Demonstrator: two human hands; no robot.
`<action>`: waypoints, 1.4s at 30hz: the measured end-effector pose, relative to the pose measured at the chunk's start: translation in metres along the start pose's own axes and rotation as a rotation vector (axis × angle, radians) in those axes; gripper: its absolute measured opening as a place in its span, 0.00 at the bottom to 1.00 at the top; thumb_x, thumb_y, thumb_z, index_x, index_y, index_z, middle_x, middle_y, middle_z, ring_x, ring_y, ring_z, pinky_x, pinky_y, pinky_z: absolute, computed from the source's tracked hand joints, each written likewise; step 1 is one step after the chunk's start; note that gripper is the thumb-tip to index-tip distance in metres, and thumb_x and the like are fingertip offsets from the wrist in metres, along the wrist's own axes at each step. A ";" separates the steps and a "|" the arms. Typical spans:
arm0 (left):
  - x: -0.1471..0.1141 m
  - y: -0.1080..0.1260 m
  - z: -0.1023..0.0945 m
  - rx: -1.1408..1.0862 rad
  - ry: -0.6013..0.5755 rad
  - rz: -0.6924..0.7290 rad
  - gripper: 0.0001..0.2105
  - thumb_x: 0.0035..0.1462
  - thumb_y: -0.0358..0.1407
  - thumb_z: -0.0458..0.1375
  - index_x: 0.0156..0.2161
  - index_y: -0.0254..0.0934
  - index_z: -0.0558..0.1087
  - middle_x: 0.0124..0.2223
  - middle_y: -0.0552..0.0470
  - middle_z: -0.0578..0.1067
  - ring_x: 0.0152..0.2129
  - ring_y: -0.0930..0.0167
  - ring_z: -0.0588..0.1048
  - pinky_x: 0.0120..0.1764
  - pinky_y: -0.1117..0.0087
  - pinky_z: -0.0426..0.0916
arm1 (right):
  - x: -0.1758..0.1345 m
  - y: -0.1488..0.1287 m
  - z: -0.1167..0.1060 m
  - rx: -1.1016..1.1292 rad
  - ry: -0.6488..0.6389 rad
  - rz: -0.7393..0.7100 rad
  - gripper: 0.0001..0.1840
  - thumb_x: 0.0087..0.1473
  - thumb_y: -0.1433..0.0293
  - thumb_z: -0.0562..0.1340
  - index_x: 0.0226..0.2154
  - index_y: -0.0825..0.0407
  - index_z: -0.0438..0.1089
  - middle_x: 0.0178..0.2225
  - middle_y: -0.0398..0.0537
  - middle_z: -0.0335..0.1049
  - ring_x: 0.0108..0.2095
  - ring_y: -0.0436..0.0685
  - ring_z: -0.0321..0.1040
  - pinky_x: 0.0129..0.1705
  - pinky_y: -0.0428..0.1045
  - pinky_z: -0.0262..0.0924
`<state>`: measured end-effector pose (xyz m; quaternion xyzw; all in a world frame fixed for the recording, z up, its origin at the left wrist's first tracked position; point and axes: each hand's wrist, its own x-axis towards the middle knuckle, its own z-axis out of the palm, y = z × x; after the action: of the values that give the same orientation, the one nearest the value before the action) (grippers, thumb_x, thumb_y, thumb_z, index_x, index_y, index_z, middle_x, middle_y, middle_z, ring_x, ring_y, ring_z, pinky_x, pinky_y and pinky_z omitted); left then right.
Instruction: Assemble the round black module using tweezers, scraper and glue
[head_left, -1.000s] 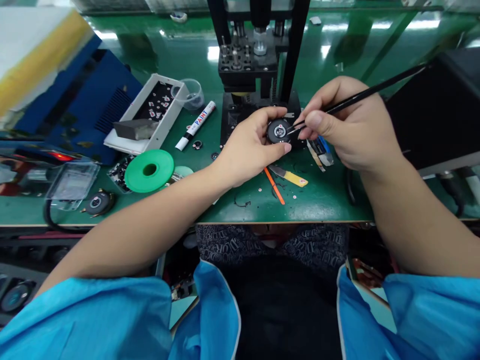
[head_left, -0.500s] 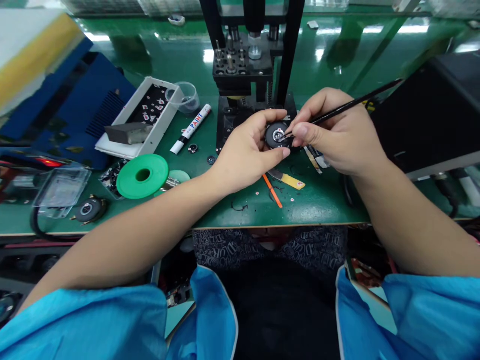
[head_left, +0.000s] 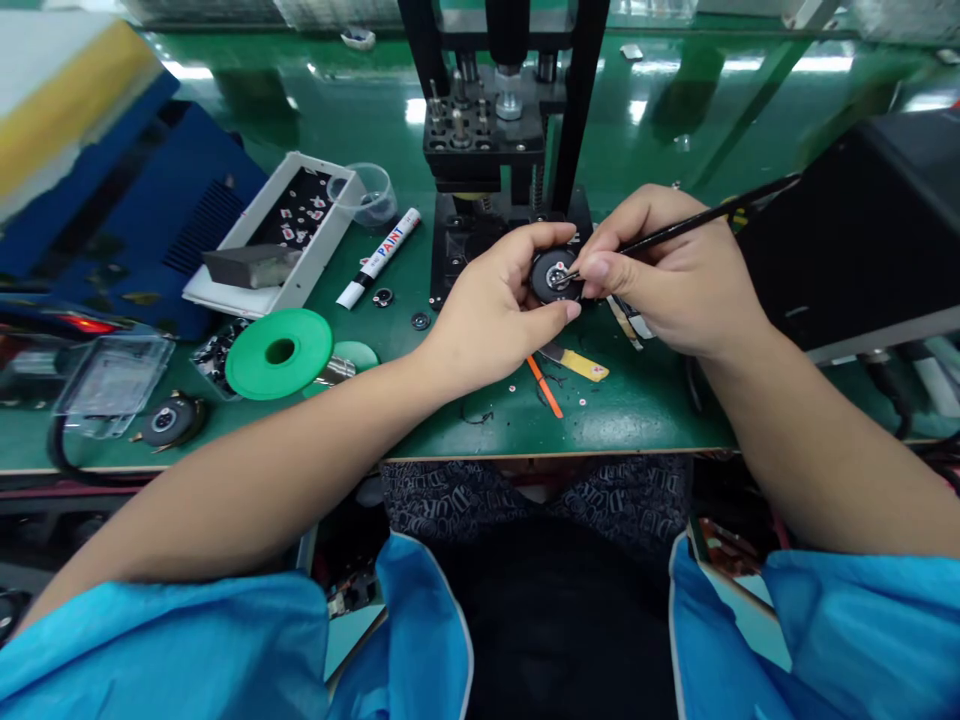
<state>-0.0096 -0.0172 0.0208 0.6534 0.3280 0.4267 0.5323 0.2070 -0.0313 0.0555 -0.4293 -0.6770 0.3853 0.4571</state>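
Note:
My left hand point(head_left: 487, 310) curls around a small round black part point(head_left: 547, 272), gripping its rim between thumb and fingers. A silvery ring with a small white-and-red piece shows at the part's centre. In my right hand point(head_left: 667, 265) is a slim black tool that looks like tweezers point(head_left: 712, 212), pinched between thumb and fingers. Its fine tip touches the part's centre or hovers just over it; I cannot tell which. Both hands are above the green bench, in front of a black press point(head_left: 487, 150).
Left of the hands are a paint marker point(head_left: 382, 255), a white box point(head_left: 319, 240) of small pieces, a green spool point(head_left: 251, 350) and another round part point(head_left: 172, 420). A yellow-handled blade point(head_left: 585, 364) and an orange stick point(head_left: 544, 387) lie near the front edge. A black box point(head_left: 862, 230) stands right.
The tool's tip has shifted slightly at the part's centre, and its rear end has dipped a little. My left hand keeps the same hold. The whole view has shifted slightly.

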 end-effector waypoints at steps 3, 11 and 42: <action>0.000 0.001 0.000 -0.009 0.010 0.000 0.27 0.56 0.33 0.76 0.60 0.43 0.77 0.60 0.47 0.81 0.61 0.51 0.82 0.63 0.47 0.81 | 0.001 0.000 0.002 0.022 0.019 -0.007 0.21 0.57 0.46 0.80 0.31 0.40 0.78 0.34 0.44 0.79 0.36 0.62 0.78 0.46 0.61 0.75; 0.001 0.001 -0.001 -0.043 0.014 -0.005 0.29 0.56 0.34 0.78 0.61 0.44 0.77 0.59 0.47 0.81 0.63 0.50 0.81 0.61 0.49 0.82 | 0.003 0.003 0.005 0.083 0.058 -0.011 0.23 0.56 0.46 0.81 0.32 0.43 0.76 0.33 0.43 0.79 0.33 0.57 0.77 0.41 0.57 0.78; -0.141 0.021 -0.014 0.794 -0.040 0.246 0.18 0.64 0.36 0.70 0.57 0.44 0.75 0.54 0.45 0.83 0.51 0.57 0.82 0.55 0.49 0.78 | -0.015 -0.003 -0.006 -0.812 -0.392 0.041 0.11 0.60 0.60 0.74 0.31 0.45 0.75 0.35 0.50 0.77 0.43 0.67 0.74 0.46 0.59 0.63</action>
<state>-0.0824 -0.1401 0.0128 0.8505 0.3760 0.3148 0.1902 0.2155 -0.0454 0.0556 -0.5059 -0.8386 0.1716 0.1071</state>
